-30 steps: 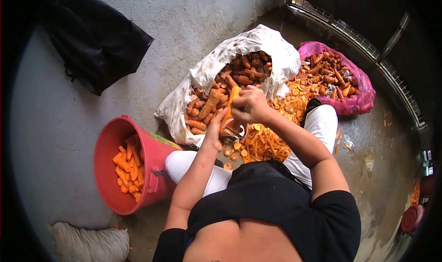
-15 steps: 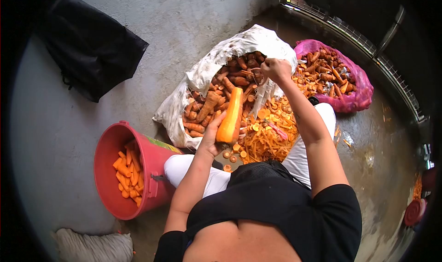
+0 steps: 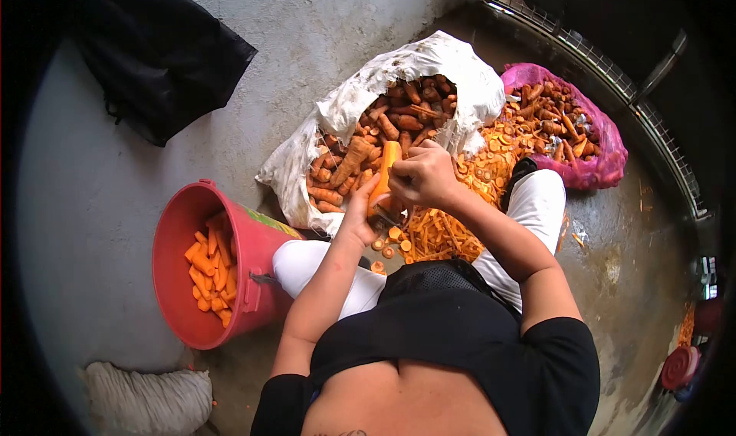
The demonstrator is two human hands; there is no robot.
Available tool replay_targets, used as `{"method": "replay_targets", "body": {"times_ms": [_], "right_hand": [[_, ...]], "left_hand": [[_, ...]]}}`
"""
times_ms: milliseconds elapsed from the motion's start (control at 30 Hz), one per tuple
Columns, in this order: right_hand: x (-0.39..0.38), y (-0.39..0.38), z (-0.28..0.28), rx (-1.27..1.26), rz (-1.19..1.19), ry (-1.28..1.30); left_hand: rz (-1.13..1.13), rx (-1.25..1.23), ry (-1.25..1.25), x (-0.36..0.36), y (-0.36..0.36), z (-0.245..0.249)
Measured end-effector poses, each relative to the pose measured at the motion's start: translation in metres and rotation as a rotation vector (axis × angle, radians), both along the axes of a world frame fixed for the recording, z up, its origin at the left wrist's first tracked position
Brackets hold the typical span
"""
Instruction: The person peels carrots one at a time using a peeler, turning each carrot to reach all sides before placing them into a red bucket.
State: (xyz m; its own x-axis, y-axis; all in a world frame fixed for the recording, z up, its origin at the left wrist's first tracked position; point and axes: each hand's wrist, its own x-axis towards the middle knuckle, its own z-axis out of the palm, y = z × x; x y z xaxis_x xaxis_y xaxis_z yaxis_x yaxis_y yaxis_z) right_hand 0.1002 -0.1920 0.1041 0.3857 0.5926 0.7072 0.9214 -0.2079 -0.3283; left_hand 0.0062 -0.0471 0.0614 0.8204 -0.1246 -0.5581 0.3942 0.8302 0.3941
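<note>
My left hand (image 3: 359, 215) is wrapped round the lower part of a large carrot (image 3: 390, 158), which stands nearly upright and looks partly peeled. My right hand (image 3: 423, 175) is closed against the carrot's right side, around something I cannot make out; a dark edge shows low by the carrot. Behind both hands a white sack (image 3: 337, 109) lies open, full of unpeeled carrots (image 3: 353, 160). Orange peelings and cut ends (image 3: 441, 235) are heaped on the floor between my knees.
A red bucket (image 3: 172, 290) with peeled carrots stands at the left. A pink sack (image 3: 611, 156) of carrot pieces lies at the right rear. A black bag (image 3: 169, 60) is at the upper left, and a grey sack (image 3: 149, 398) lies at the lower left.
My right hand has come down and left from above the white sack to the carrot's side. My left hand still holds the carrot. The view has shifted slightly.
</note>
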Motion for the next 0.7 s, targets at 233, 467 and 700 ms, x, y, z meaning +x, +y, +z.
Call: {"method": "replay_targets", "body": {"times_ms": [233,467,700], "right_hand": [[0.007,-0.002,0.001,-0.003,0.083,-0.040],[0.064,-0.021,0.000,-0.091,-0.207,0.093],[0.122,-0.018,-0.007,-0.215,-0.461,0.224]], "left_hand": [[-0.005,-0.005,-0.064,-0.005,-0.005,0.006],[-0.130,0.175,-0.232,-0.018,-0.009,0.032],[-0.188,0.160,-0.230,-0.011,-0.001,0.021]]}}
